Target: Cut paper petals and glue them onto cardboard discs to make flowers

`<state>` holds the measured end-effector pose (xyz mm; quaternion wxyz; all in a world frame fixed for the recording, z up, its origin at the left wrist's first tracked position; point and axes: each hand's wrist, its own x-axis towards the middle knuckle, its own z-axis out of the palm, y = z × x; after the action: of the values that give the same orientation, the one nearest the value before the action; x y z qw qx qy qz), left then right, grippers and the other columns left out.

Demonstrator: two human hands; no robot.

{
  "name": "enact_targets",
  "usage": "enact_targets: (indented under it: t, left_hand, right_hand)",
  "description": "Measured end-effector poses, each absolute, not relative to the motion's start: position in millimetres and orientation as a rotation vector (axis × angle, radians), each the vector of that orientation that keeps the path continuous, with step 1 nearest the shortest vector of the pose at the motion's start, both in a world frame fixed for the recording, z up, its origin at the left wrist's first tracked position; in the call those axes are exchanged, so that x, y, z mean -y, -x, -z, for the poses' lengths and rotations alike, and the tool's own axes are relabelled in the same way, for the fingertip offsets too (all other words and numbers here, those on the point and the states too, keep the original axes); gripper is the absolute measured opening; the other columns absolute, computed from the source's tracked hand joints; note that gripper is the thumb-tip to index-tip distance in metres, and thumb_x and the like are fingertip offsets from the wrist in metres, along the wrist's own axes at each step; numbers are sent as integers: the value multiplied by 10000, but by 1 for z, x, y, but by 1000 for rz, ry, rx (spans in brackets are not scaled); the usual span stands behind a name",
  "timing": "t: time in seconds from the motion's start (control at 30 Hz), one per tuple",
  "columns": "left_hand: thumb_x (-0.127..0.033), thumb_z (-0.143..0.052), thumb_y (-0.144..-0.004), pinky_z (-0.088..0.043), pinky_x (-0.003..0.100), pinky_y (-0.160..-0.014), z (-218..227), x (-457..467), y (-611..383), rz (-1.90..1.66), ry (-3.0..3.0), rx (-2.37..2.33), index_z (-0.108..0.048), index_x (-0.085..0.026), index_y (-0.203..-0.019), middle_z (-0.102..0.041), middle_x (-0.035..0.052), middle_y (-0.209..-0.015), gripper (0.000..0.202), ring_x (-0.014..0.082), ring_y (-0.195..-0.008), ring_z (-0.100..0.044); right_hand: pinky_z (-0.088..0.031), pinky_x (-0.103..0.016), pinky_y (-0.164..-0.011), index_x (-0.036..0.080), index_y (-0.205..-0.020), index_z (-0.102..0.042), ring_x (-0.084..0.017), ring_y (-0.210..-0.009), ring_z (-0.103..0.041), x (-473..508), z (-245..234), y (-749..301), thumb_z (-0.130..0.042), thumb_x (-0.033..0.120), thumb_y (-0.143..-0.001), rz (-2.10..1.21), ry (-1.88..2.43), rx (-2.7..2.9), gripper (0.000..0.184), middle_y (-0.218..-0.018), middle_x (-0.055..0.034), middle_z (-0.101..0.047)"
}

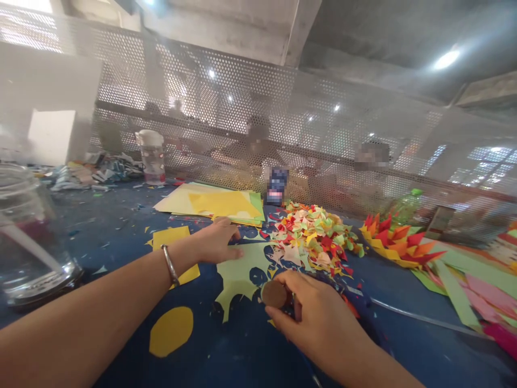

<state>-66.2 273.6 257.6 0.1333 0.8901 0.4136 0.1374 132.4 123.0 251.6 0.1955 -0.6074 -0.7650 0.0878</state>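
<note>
My right hand [313, 310] grips a round brown disc [274, 294] between thumb and fingers, its flat face toward me. The disc is beside the right edge of a pale green sheet of paper [242, 269], which has rounded pieces cut out of it. On the upper left part of that sheet lies my left hand [218, 241], thumb apart from the fingers, nothing seen in it. Under the left wrist are yellow paper pieces [172, 237]. A rounded yellow paper piece [172, 331] lies nearer me on the blue table.
Behind the hands are stacked coloured sheets [202, 199], a phone [277, 186] and a heap of small folded papers [315, 231]. A folded paper flower [398, 242] and a green-capped bottle [407, 207] stand right. Left are a clear jug [30, 242] and a cup [152, 156]. A perforated screen [226, 108] runs behind.
</note>
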Motion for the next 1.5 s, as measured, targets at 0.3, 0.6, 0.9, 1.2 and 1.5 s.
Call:
enact_targets:
  t: [0.3, 0.6, 0.9, 1.2, 1.5]
  left_hand:
    - [-538, -706, -601, -382, 274, -579, -257, -270, 70, -287, -2479, -1235, -609, -178, -810, -586, 56, -856, 427, 191, -682, -553]
    - [-384, -648, -712, -374, 256, -592, -249, -282, 59, -674, -2350, -1127, -509, -199, -805, -549, -22, -693, 248, 157, -652, -524]
    - [-452, -630, -771, -492, 326, -715, -240, -299, 66, -1101, -2055, -1409, -362, -194, -1160, -530, 117, -1132, 538, 185, -796, -627]
    - [-347, -610, -774, -421, 433, -920, -261, -271, 65, -927, -2326, -1269, -568, -196, -1097, -552, 108, -1142, 360, 268, -1002, -566]
    - [-274, -595, -734, -343, 266, -503, -276, -208, 49, -77, -2525, -735, -666, -197, -698, -613, 4, -616, 110, 150, -547, -511]
  right_hand:
    - [-354, -230, -548, 194, -826, -660, -113, -600, -534, -117, -260, -126, -700, 220, -752, -593, 1559, 2173, 88, -748, 31, -662]
    - [-340, -233, -557, 191, -863, -671, -129, -647, -545, -118, -255, -128, -768, 294, -727, -514, 1531, 2264, 196, -749, 33, -640]
    - [-364, -233, -570, 205, -912, -685, -128, -662, -549, -118, -254, -126, -755, 224, -742, -559, 1552, 2222, 185, -784, 29, -650]
    - [-393, -217, -547, 226, -1011, -703, -102, -591, -530, -119, -256, -124, -692, 221, -797, -727, 1530, 2108, 215, -821, 19, -692]
    - [-346, -227, -512, 231, -926, -679, -123, -579, -530, -119, -260, -134, -638, 244, -827, -591, 1615, 2102, 108, -698, 36, -654]
